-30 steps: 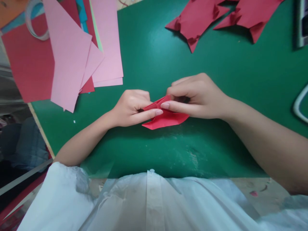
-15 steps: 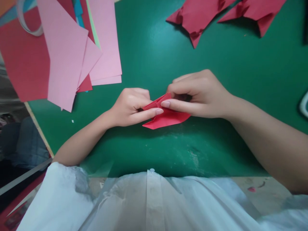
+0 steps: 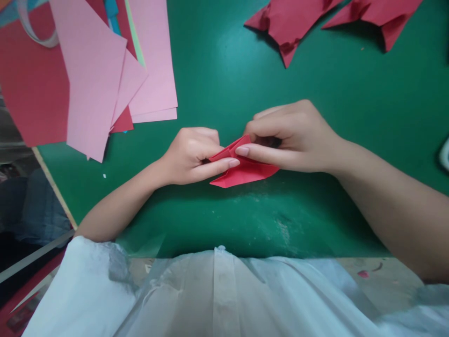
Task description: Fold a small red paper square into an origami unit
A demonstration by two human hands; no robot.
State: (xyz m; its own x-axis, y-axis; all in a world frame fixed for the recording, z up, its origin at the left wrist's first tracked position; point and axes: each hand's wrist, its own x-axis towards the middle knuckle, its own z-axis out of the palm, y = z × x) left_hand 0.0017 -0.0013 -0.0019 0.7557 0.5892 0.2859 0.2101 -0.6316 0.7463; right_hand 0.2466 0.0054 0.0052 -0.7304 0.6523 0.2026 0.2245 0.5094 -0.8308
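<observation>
A small folded piece of red paper [image 3: 245, 174] lies on the green mat [image 3: 224, 84] in the middle. My left hand [image 3: 191, 157] pinches its left end between thumb and curled fingers. My right hand [image 3: 291, 135] grips its upper right part, with the thumb pressed flat along the top fold. The two thumbs nearly meet over the paper. Much of the paper is hidden under my fingers.
Loose pink sheets [image 3: 101, 79] and a red sheet [image 3: 31, 89] are piled at the back left, overhanging the mat's edge. Two folded dark red paper pieces [image 3: 287, 23] lie at the back right. A white curved object [image 3: 445, 154] shows at the right edge.
My hands and the red paper have barely moved. The view has shifted slightly, so the sheets and folded pieces sit a little higher in the frame.
</observation>
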